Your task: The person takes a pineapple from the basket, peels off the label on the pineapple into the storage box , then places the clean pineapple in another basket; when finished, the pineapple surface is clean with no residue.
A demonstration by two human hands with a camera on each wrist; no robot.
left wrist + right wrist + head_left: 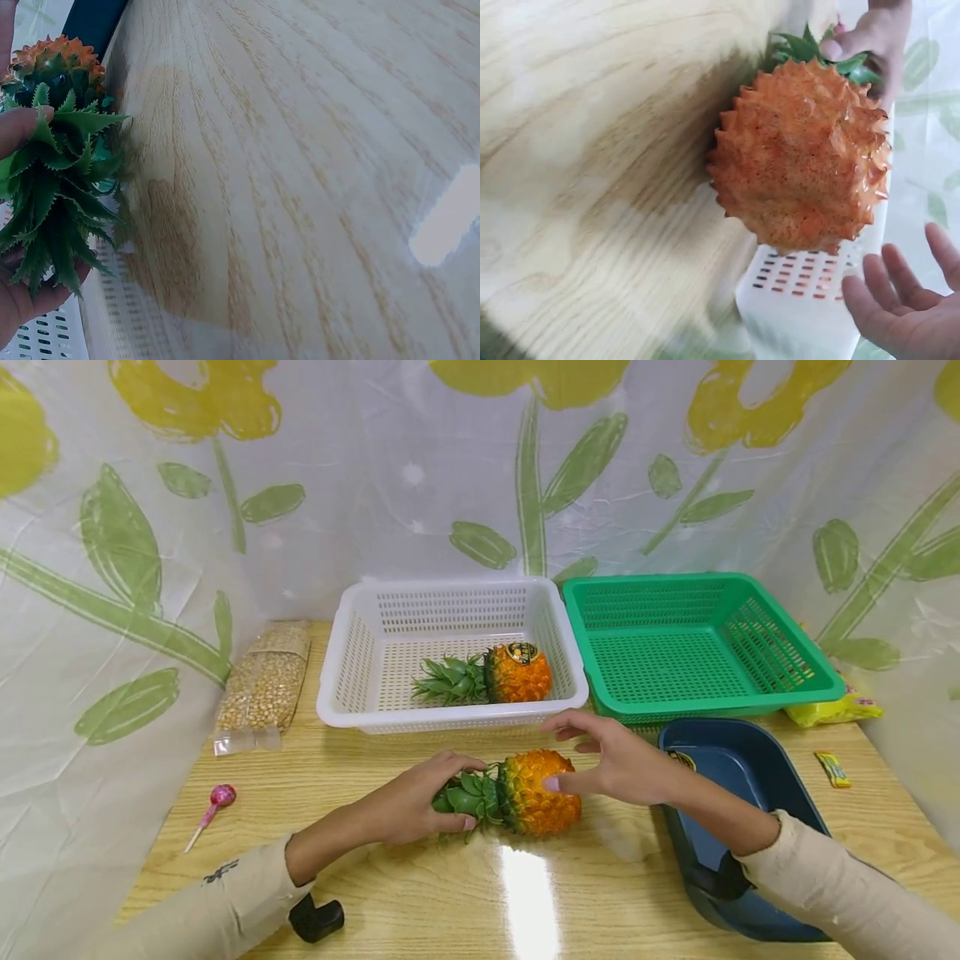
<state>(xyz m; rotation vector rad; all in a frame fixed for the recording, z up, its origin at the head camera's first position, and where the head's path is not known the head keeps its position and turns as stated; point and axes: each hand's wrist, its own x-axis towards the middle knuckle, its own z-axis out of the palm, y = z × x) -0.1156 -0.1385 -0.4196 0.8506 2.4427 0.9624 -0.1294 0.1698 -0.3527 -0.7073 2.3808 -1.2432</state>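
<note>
A pineapple [542, 793] with an orange body lies on its side at the front of the table, its leaves pointing left. My left hand [420, 797] grips it by the green leaves [64, 180], with the thumb on the near side and the fingers on the far side. Beside the orange body, my right hand [611, 760] has its fingers spread and loosely bent. In the right wrist view, that hand's fingers [889, 292] stand apart from the fruit. A second pineapple [517, 674] with a dark label lies inside the white basket [450, 718].
Right of the white basket sits a green basket [705, 702], with a yellow packet [840, 706] by it. A dark blue bin [787, 777] lies under my right forearm. A small yellow wrapper [832, 769] is far right. At left are a bag of kernels [262, 685] and a lollipop [217, 802].
</note>
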